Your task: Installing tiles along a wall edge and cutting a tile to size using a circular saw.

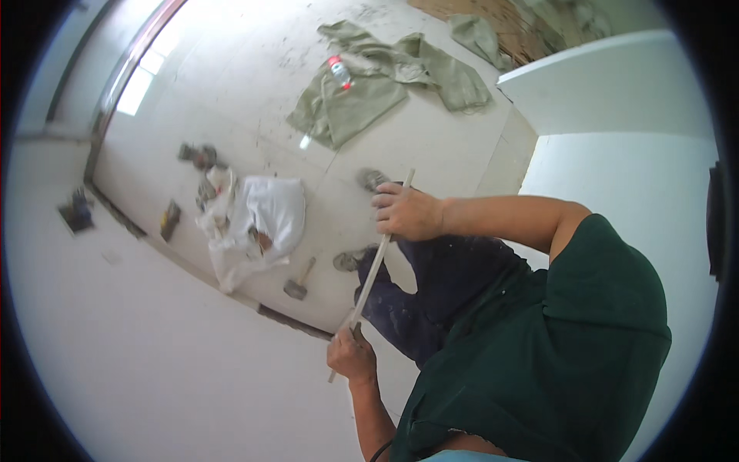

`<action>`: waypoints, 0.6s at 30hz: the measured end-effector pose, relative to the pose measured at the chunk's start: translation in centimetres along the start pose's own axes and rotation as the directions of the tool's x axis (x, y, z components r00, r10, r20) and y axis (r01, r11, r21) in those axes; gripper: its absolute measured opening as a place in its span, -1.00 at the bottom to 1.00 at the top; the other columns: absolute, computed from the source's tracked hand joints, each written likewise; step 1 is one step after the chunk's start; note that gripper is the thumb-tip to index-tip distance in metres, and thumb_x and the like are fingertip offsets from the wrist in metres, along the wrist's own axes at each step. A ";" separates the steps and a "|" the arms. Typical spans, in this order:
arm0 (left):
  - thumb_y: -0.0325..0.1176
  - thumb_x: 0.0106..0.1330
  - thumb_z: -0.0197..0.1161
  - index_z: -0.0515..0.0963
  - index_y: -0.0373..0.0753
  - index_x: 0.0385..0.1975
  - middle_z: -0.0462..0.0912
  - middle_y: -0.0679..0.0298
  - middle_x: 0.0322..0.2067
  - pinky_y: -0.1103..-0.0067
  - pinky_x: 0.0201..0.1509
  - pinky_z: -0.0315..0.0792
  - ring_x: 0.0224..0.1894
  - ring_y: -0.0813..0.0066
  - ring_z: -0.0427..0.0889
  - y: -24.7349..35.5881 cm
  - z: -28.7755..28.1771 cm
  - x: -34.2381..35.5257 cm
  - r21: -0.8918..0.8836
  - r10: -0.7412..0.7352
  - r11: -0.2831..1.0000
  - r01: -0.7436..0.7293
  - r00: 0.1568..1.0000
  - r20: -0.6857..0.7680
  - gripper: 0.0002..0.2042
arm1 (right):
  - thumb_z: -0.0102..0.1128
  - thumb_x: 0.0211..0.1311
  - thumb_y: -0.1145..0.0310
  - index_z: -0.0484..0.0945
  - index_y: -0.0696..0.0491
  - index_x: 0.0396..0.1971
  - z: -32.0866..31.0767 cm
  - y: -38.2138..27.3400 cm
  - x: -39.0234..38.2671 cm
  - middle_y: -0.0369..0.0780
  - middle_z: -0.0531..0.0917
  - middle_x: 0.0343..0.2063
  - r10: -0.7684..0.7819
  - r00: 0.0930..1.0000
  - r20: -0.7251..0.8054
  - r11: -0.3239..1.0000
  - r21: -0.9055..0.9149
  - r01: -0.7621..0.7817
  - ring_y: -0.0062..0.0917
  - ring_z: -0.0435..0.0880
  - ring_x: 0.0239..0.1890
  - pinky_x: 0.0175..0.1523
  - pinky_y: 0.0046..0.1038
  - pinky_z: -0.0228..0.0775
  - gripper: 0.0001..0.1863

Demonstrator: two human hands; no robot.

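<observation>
A long, thin, pale strip (372,271) slants in front of my legs, held in both hands. My right hand (409,213) is closed around it near its upper end, with a short piece sticking out beyond the fingers. Lower down, my left hand (352,356) grips it close to the other end, by the white wall. The strip passes over my dark, dust-marked trousers (404,312). Nearest to it on the floor lies a hammer (297,288) with a blocky grey head and a short handle.
Left of my feet lies a crumpled white sack (279,206), with a yellow-and-black tool (170,219) and a blurred dark tool (200,155) beyond. A green cloth garment (346,108) bears a red-capped bottle (339,71). The wall (162,339) has an open dark gap along its base.
</observation>
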State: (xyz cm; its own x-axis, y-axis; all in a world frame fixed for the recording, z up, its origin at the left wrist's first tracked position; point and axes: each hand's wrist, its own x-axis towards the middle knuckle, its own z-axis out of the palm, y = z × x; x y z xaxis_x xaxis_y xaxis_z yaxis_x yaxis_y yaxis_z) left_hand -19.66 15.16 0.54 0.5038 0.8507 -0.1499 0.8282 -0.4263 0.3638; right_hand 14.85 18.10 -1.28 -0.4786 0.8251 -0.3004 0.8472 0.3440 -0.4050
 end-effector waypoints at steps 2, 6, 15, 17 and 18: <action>-0.24 0.22 0.30 0.58 -0.21 -0.35 0.58 0.13 -0.58 0.24 -0.49 0.40 -0.53 0.03 0.57 2.6 0.3 2.4 -0.009 0.003 1.000 -0.002 0.996 0.085 -0.82 | 0.27 0.04 0.23 0.59 -0.06 -0.10 -0.9 1.4 -3.8 -0.23 0.60 -0.05 0.136 0.910 -0.392 0.990 0.021 -0.139 -0.32 0.42 0.22 0.35 -0.17 0.11 -0.63; -0.21 0.23 0.29 0.56 -0.23 -0.40 0.58 0.09 -0.59 0.22 -0.48 0.39 -0.53 -0.01 0.58 7.4 -0.9 6.3 0.075 0.039 0.996 -0.051 0.988 0.150 -0.79 | 0.42 -0.01 0.13 0.53 -0.01 0.04 -2.9 6.1 -13.2 -0.16 0.54 0.07 0.480 0.761 -0.436 0.865 0.378 -0.329 -0.23 0.35 0.28 0.39 -0.14 0.08 -0.43; -0.11 0.27 0.23 0.47 -0.25 -0.47 0.58 -0.01 -0.57 0.12 -0.42 0.39 -0.45 -0.16 0.59 29.0 -2.2 27.0 0.381 -0.019 0.922 -0.063 0.978 0.207 -0.70 | 0.27 0.07 0.12 0.60 0.12 -0.10 9.0 23.8 -47.9 0.00 0.66 -0.15 0.933 -0.080 0.351 -0.267 0.525 -0.808 -0.11 0.61 -0.05 0.07 -0.17 0.44 -0.54; -0.10 0.26 0.23 0.50 -0.27 -0.43 0.60 -0.03 -0.52 0.11 -0.38 0.40 -0.41 -0.17 0.60 33.4 -1.3 32.5 0.395 -0.014 0.915 -0.085 0.971 0.241 -0.69 | 0.26 0.09 0.07 0.61 0.11 -0.13 9.7 25.2 -55.3 0.00 0.67 -0.18 0.911 -0.196 0.363 -0.371 0.516 -0.772 -0.12 0.64 -0.08 0.04 -0.18 0.47 -0.54; -0.09 0.26 0.23 0.51 -0.28 -0.42 0.61 -0.04 -0.51 0.10 -0.37 0.40 -0.39 -0.18 0.60 35.1 -0.8 35.1 0.358 0.032 0.927 -0.109 0.976 0.215 -0.68 | 0.25 0.10 0.03 0.61 0.09 -0.14 9.0 25.8 -57.3 -0.01 0.68 -0.18 0.889 -0.255 0.379 -0.436 0.535 -0.724 -0.13 0.64 -0.08 0.04 -0.18 0.47 -0.54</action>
State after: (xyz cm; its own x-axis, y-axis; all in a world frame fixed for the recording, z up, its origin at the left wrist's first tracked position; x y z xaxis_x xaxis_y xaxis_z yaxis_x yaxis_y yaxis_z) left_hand 26.84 30.29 8.81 0.5707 0.7510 -0.3321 0.8012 -0.5979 0.0248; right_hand 62.04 -24.34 -2.23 0.7880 -0.0748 -0.6111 -0.1464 -0.9869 -0.0681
